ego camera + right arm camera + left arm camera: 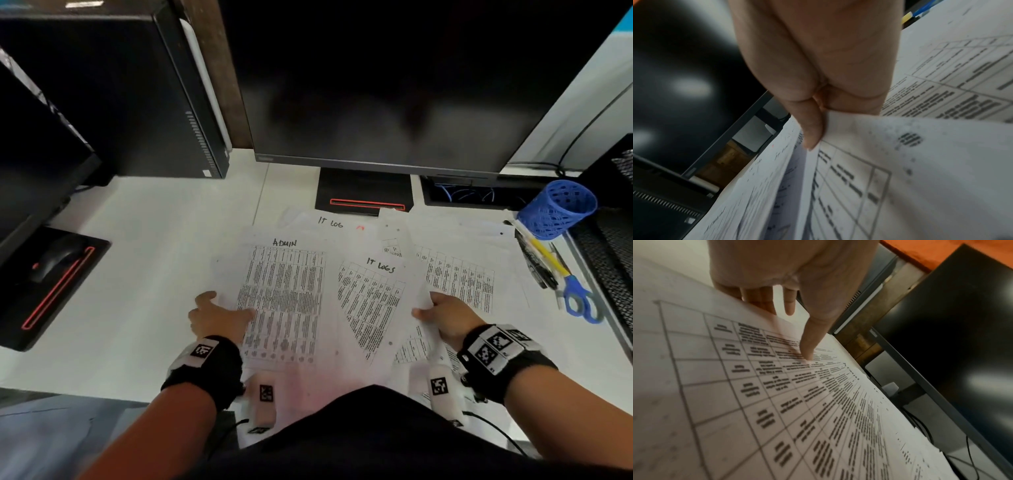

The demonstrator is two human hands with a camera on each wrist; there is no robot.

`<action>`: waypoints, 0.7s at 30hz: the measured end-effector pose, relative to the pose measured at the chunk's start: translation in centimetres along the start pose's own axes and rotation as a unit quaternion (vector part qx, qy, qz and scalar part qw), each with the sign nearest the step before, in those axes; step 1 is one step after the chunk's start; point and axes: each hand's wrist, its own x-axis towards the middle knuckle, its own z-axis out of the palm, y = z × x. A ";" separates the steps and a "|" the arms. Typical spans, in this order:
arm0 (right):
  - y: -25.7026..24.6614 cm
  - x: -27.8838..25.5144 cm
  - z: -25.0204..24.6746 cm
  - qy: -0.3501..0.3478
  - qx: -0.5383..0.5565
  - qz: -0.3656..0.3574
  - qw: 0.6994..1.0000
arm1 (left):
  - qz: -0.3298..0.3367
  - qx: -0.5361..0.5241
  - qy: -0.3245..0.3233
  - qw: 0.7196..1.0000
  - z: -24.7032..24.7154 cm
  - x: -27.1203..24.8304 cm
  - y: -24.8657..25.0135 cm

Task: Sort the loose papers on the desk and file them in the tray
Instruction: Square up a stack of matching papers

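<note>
Printed table sheets lie spread over the white desk [144,274]. My left hand [226,308] pinches the left edge of the sheet headed ADMIN [284,294]; its thumb [809,344] lies on top and the fingers [760,301] reach under the edge. My right hand [428,306] pinches the raised right edge of the sheet headed IT LOGS [373,301], with the thumb [812,129] pressed against that paper [910,170]. A sheet marked IT LOG [330,222] lies farther back, and another table sheet [459,277] lies to the right. The black mesh tray [606,253] stands at the right edge.
A dark monitor [394,85] on its stand [364,192] rises just behind the papers, with a computer tower [137,96] at back left. A mouse [58,257] sits on a second stand at left. A tipped blue pen cup [556,209], pens [541,253] and blue scissors [579,301] lie beside the tray.
</note>
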 end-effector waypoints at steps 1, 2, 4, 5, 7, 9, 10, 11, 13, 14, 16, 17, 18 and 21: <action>0.0 -0.1 0.3 0.000 0.005 -0.003 1.000 | -0.007 -0.041 -0.019 0.999 0.1 -0.2 0.1; -0.1 -0.3 0.6 0.005 0.011 -0.007 1.000 | -0.015 -0.073 -0.039 0.996 0.2 -0.5 0.2; -0.5 -0.9 1.2 0.021 0.011 -0.020 1.000 | -0.018 -0.092 -0.069 0.993 0.5 -0.8 0.5; -0.5 -0.9 1.4 0.028 0.011 -0.024 0.999 | -0.010 -0.089 -0.077 0.993 0.6 -1.0 0.8; -0.6 -1.0 1.5 0.038 0.002 -0.028 0.999 | 0.026 -0.041 -0.098 0.994 0.9 -1.4 1.1; -0.8 -1.0 1.3 0.046 -0.017 -0.026 0.998 | 0.062 -0.009 -0.100 0.993 1.0 -1.2 1.1; -1.0 -1.2 1.1 0.054 -0.028 -0.025 0.998 | 0.072 -0.008 -0.093 0.993 0.8 -0.8 1.1; -1.1 -1.1 0.7 0.064 -0.035 -0.027 0.997 | 0.080 -0.021 -0.082 0.993 0.5 -0.4 1.0; -1.0 -0.9 0.1 0.079 -0.046 -0.022 0.996 | 0.085 -0.014 -0.038 0.996 -0.1 0.7 0.9; -0.8 -0.8 -0.2 0.076 -0.047 -0.019 0.996 | 0.078 0.022 -0.012 0.997 -0.4 1.2 0.8; -0.2 -0.2 -0.6 0.069 -0.052 -0.007 0.996 | 0.056 0.080 0.002 0.995 -0.7 2.1 0.7; -0.2 -0.1 -0.6 0.063 -0.049 0.003 0.997 | 0.056 0.085 -0.014 0.995 -0.7 2.1 0.8; -0.2 0.1 -0.5 0.055 -0.046 0.015 0.997 | 0.065 0.083 -0.038 0.994 -0.5 2.1 0.8; -1.2 -0.4 0.4 0.041 -0.028 0.038 0.998 | 0.110 0.174 -0.090 0.974 0.7 1.0 1.0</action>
